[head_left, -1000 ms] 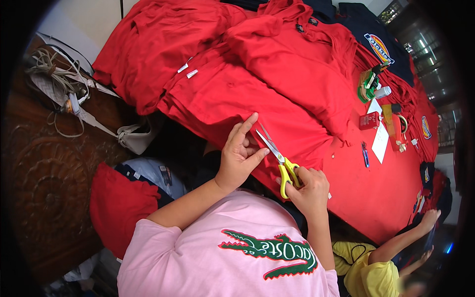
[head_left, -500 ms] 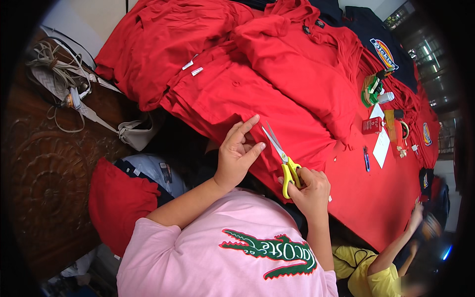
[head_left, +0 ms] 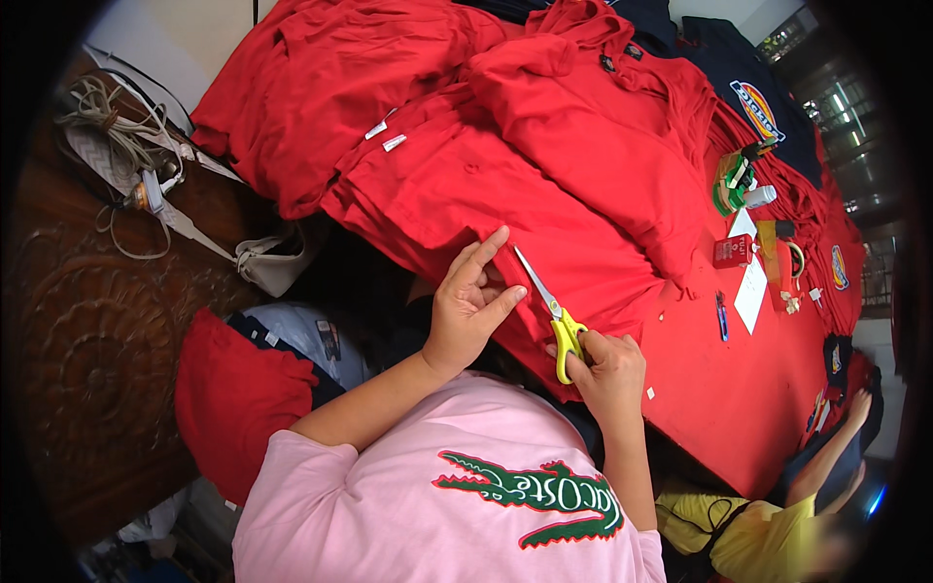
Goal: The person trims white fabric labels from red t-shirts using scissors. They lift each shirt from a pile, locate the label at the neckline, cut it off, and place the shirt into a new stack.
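Note:
In my right hand (head_left: 607,374) is a pair of scissors (head_left: 569,340) with yellow-green handles. My fingers are in the handle loops, and the blades are together, pointing up and left toward my left hand. My left hand (head_left: 471,306) is at the near edge of a red garment (head_left: 544,248), its lower fingers curled at the cloth. Its index finger stretches up, and the thumb lies across the fabric close to the blade tips. Just how the fingers grip the cloth is partly hidden. The garment is spread over the table edge.
Red garments (head_left: 340,68) are heaped behind. On the red table (head_left: 719,408) lie a blue-handled cutter (head_left: 722,316), a red box (head_left: 732,250), white paper (head_left: 750,296) and a green tape dispenser (head_left: 727,189). A co-worker in yellow (head_left: 768,544) works at right. A red bundle (head_left: 228,398) is at left.
The scissor blades, parted before, have come together. Both hands stay in nearly the same place. The co-worker's arms at right have shifted.

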`<state>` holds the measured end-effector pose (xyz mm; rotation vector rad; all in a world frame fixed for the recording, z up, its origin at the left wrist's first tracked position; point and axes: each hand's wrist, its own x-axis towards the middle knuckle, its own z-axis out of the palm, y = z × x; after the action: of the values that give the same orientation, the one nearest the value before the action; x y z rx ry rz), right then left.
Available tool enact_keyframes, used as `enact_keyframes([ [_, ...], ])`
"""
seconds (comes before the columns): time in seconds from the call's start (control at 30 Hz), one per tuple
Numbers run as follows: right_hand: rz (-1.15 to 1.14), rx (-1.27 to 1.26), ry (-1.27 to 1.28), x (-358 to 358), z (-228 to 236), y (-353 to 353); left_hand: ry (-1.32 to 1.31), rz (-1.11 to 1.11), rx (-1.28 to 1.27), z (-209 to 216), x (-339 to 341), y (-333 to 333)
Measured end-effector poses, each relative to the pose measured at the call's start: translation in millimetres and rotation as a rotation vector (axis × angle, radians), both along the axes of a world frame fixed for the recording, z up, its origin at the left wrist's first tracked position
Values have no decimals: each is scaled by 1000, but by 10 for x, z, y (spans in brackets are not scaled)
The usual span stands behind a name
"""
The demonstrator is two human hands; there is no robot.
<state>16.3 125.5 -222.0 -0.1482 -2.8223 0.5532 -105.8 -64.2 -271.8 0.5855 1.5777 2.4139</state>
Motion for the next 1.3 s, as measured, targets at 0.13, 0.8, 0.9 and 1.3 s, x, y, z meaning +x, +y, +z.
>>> enact_keyframes([
  [0.13, -180, -194, 53, 3, 20, -101, 31, 24, 5, -21, -31, -22],
  [0.8, -307, -860, 216, 700, -59, 427, 716, 758, -1013, -360, -1540, -1235],
  [0.9, -383, -814, -8, 837, -195, 532, 661, 656, -1003, -151, -1770, -1282],
  [1.3, -205, -1160, 839, -709, 1081, 1725, 689, 239, -195, 1116, -3512, -87],
])
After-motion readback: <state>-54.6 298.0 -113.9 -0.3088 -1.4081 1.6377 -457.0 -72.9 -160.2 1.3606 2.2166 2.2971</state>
